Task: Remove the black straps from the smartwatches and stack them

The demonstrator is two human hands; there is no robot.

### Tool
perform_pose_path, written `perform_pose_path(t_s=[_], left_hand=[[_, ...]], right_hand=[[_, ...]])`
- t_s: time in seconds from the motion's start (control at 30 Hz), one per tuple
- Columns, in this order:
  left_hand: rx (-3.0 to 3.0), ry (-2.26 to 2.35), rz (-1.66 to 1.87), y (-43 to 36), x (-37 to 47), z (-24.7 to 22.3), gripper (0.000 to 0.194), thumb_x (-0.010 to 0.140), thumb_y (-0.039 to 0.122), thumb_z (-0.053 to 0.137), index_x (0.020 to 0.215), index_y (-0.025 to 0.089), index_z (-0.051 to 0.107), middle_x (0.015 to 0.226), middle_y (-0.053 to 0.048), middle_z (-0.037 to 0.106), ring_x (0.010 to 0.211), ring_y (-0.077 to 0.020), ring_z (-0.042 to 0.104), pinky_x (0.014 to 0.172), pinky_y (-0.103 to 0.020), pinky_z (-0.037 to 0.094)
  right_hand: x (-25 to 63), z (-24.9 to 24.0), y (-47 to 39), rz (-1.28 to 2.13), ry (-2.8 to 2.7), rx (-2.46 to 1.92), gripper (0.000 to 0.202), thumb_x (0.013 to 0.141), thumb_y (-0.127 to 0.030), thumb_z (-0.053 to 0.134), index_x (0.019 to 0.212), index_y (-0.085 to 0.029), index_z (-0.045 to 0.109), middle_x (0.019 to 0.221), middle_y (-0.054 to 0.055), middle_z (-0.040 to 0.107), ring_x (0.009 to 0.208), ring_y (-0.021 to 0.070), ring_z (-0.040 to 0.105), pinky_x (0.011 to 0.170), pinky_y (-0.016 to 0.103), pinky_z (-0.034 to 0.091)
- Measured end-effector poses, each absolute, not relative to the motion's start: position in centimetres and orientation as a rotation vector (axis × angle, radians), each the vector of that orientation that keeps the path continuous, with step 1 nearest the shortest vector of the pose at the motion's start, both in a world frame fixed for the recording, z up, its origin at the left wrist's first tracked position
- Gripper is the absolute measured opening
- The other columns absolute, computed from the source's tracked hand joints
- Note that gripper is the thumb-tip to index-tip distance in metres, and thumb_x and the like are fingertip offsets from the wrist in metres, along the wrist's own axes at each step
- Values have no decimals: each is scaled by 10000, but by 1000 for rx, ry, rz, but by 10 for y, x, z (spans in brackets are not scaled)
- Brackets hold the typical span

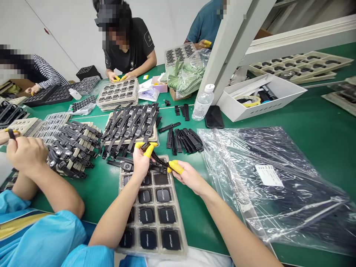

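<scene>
My left hand, with yellow finger covers, pinches a small dark watch body at the head end of a black smartwatch strap. Thumb and fingers of my right hand, also in yellow covers, close on the strap's other end. Under my hands lies a clear plastic tray with square black watch units in its compartments. Strapped smartwatches rest across its far end, partly hidden by my left hand. Just beyond my hands, loose black straps lie in a bunch.
Left of centre, trays are heaped with strapped watches. A plastic bag of dark straps covers the right side. Beyond stand a water bottle, a phone and a white box. A co-worker's hands are close on the left.
</scene>
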State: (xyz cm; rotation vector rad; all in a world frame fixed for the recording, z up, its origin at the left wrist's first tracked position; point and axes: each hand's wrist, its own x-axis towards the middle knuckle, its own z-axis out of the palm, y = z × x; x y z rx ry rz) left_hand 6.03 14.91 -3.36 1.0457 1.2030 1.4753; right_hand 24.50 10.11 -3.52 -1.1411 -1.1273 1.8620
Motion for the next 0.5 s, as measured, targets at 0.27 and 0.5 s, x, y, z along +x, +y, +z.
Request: perform_pose_path(t_s=[0.27,0.5], left_hand=[[1036,1157,1522,147,55,-35,563,824,619,793,1141,198,596,1097,-93,780,535,-96,637,411,-209,510],[948,1151,1685,151,46,-27,540,806,584,828,1124,204,613,1037,-58,778,562,-85,640,409,-172,485]], right_hand=[[247,-32,102,1878,-1154,-1157,465,861,-665,652,781,-215,567,527,-91,324,479,88,194,445,249,123],[251,-36,102,1832,-1216,-1120,470,888,-664,651,771,-212,604,559,-73,329,499,98,218,457,256,154]])
